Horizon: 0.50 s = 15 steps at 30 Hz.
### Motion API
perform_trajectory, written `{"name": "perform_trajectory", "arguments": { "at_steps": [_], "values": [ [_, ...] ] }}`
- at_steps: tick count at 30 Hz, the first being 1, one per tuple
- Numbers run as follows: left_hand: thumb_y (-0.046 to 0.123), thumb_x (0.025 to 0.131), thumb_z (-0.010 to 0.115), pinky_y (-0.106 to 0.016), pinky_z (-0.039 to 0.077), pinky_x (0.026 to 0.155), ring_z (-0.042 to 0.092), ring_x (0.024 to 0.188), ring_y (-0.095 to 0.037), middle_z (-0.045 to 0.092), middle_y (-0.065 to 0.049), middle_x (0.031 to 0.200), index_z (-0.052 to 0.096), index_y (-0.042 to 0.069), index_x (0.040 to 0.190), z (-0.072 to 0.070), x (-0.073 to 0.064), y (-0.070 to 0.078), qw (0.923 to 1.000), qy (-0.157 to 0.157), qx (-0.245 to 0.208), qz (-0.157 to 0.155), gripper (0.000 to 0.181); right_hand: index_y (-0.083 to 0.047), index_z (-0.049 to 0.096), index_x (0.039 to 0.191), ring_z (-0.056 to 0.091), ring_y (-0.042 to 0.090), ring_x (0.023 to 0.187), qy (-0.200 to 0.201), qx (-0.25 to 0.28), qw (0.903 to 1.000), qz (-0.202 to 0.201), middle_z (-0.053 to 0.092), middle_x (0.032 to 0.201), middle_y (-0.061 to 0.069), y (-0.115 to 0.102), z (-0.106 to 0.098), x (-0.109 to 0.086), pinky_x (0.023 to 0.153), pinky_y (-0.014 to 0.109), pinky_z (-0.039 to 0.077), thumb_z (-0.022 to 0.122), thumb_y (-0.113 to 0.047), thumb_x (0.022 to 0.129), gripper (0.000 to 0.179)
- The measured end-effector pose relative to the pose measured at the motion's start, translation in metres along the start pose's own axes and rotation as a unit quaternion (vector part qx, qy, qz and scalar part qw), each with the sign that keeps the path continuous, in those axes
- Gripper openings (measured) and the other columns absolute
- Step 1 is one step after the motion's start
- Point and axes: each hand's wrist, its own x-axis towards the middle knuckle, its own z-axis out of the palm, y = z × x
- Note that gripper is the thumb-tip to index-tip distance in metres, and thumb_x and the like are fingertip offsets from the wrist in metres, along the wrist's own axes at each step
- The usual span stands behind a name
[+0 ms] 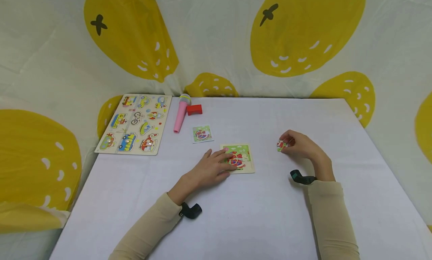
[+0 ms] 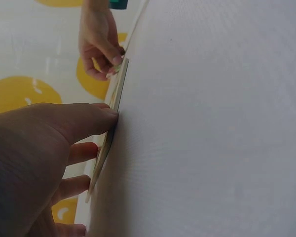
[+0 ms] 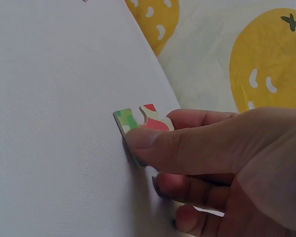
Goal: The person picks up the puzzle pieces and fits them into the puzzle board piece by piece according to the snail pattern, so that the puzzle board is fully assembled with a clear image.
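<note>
My right hand pinches a small jigsaw puzzle piece, green, red and white with a rounded notch, between thumb and fingers. It is held at the table's right side, apart from the puzzle board. The left hand rests on the left part of a small square wooden puzzle board with its fingers spread and fairly straight. In the left wrist view the thumb touches the near edge of the board. Green and red pieces fill much of the board, while its lower right corner shows bare pale wood. My left fingers cover part of the picture.
Behind the board lies a small square picture card. Farther back are a red block and a pink toy microphone. A large vehicle peg puzzle lies at the back left. A patterned curtain hangs behind the white table.
</note>
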Motion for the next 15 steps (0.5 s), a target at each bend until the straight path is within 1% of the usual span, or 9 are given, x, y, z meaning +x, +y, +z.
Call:
{"name": "perform_trajectory", "arguments": {
  "at_steps": [3,6,9,12,15],
  "values": [
    [0.036,0.100,0.059,-0.066,0.026,0.118,0.029,0.153,-0.024,0.046,0.003,0.156,0.064,0.037,0.134,-0.0002,-0.0002,-0.0001,1.0000,0.001,0.001,0.000,0.034,-0.004,0.063,0.116,0.056,0.023,0.093,0.001,0.006,1.0000,-0.008,0.066,0.100,0.013,0.0000,-0.0001,0.0006,0.079,0.023,0.046,0.069,-0.009,0.093,0.025],
    [0.035,0.100,0.059,-0.066,0.025,0.119,0.029,0.153,-0.024,0.045,0.003,0.157,0.064,0.037,0.134,-0.0005,-0.0002,-0.0001,1.0000,-0.001,-0.003,-0.002,0.034,-0.004,0.064,0.117,0.059,0.020,0.089,-0.007,0.030,0.9995,-0.004,0.068,0.101,0.013,0.0010,0.0006,0.0010,0.076,0.020,0.050,0.066,-0.015,0.097,0.022],
    [0.035,0.100,0.059,-0.065,0.025,0.119,0.028,0.153,-0.024,0.045,0.003,0.157,0.064,0.037,0.134,-0.0007,-0.0001,0.0000,0.9999,-0.004,-0.009,-0.005,0.034,-0.003,0.065,0.117,0.063,0.018,0.083,-0.023,0.074,0.9970,0.005,0.069,0.102,0.014,0.0020,0.0020,0.0017,0.073,0.021,0.053,0.066,-0.020,0.098,0.026],
    [0.034,0.101,0.059,-0.065,0.024,0.119,0.028,0.153,-0.024,0.045,0.003,0.157,0.064,0.036,0.134,-0.0002,-0.0001,0.0000,0.9999,-0.005,-0.012,-0.007,0.034,-0.001,0.065,0.117,0.066,0.018,0.079,-0.039,0.109,0.9931,0.013,0.071,0.104,0.017,0.0003,0.0045,0.0026,0.072,0.023,0.056,0.066,-0.021,0.098,0.028],
    [0.035,0.101,0.059,-0.065,0.023,0.120,0.028,0.153,-0.024,0.044,0.003,0.157,0.064,0.036,0.134,-0.0003,-0.0001,0.0001,0.9999,-0.005,-0.013,-0.007,0.034,0.000,0.067,0.115,0.067,0.019,0.079,-0.048,0.124,0.9911,0.007,0.072,0.103,0.017,-0.0035,0.0081,0.0047,0.074,0.023,0.058,0.067,-0.021,0.097,0.028]
  ]
}}
